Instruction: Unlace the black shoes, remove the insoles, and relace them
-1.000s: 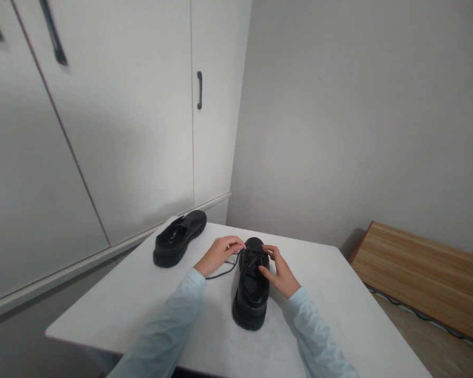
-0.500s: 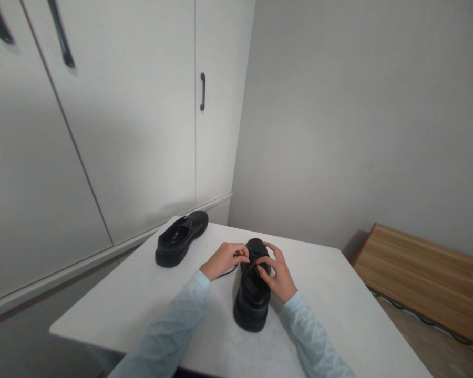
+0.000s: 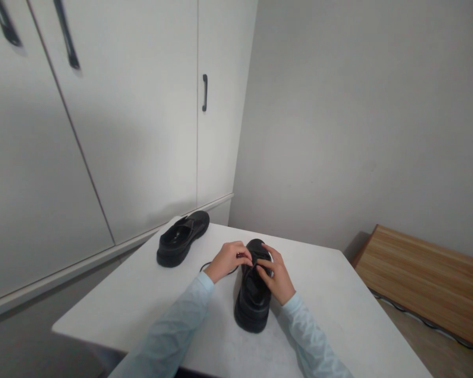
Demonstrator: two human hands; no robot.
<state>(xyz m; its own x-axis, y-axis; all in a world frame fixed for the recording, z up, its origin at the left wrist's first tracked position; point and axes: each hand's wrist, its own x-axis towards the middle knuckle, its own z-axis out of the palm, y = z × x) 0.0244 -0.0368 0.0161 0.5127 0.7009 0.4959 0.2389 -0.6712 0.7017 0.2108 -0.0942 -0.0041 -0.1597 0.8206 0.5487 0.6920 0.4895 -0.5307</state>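
Note:
A black shoe (image 3: 253, 310) stands on the white table in front of me, its toe pointing away. From the left, my left hand (image 3: 229, 259) pinches at the lacing, thumb and forefinger together over the shoe's tongue. A black shoelace (image 3: 205, 265) trails out on the table behind that wrist. My right hand (image 3: 276, 274) lies over the shoe's right side; its thumb and forefinger are bent closely together at the lacing, other fingers resting along the upper. The lace between the fingertips is too small to make out clearly.
A second black shoe (image 3: 181, 239) sits at the white table's (image 3: 134, 310) far left corner. Behind it rise white cabinet doors (image 3: 142, 131) with dark handles. A grey wall (image 3: 339, 131) stands at the back, and a wooden board (image 3: 425, 283) is off to the right.
My left hand has shifted slightly right, closer to my right hand over the lacing. More of the trailing lace now shows behind the left wrist. The view has moved slightly.

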